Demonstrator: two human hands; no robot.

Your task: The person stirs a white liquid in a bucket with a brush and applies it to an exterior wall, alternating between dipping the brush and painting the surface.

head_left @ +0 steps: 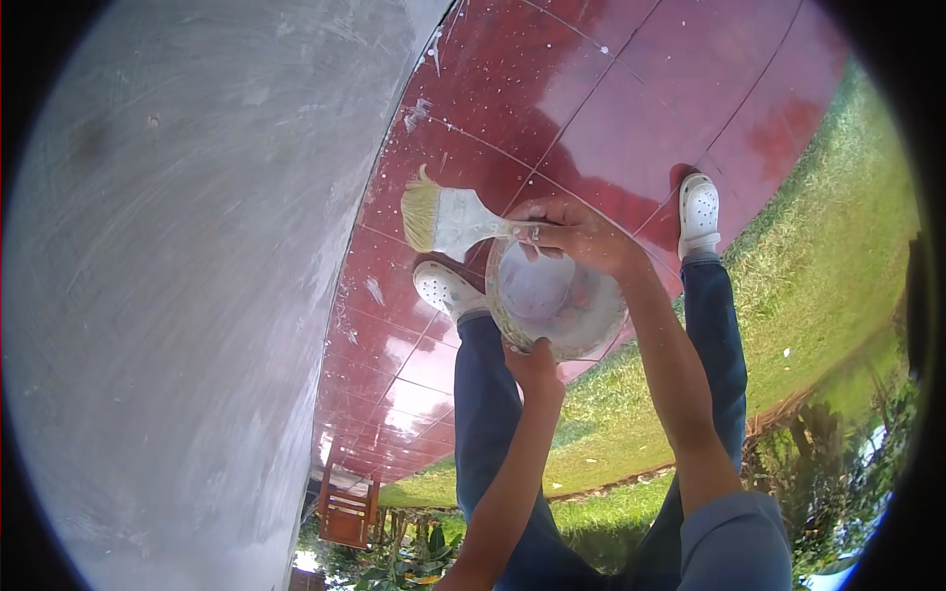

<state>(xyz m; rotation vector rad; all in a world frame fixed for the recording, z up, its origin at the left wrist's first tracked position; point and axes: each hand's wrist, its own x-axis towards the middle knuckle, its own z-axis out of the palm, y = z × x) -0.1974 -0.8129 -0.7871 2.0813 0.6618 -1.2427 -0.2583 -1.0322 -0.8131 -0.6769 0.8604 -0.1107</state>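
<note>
My right hand (572, 234) is closed around the handle of a wide paintbrush (463, 219). The brush has pale yellowish bristles and a white-smeared body, and its bristles point left toward the wall. Below it, my left hand (535, 362) grips the near rim of a round bucket (503, 313), with the thumb over the edge. Whitish liquid or residue shows inside the bucket. The brush handle passes above the bucket's far rim, and my right forearm covers part of its right side.
A grey, streaked wall (187, 295) fills the left side. Glossy red floor tiles (483, 118) carry white splashes. My feet, in white clogs (699, 212), stand apart on the tiles. Grass (798, 286) borders the floor at right. A wooden chair (347, 510) stands at lower left.
</note>
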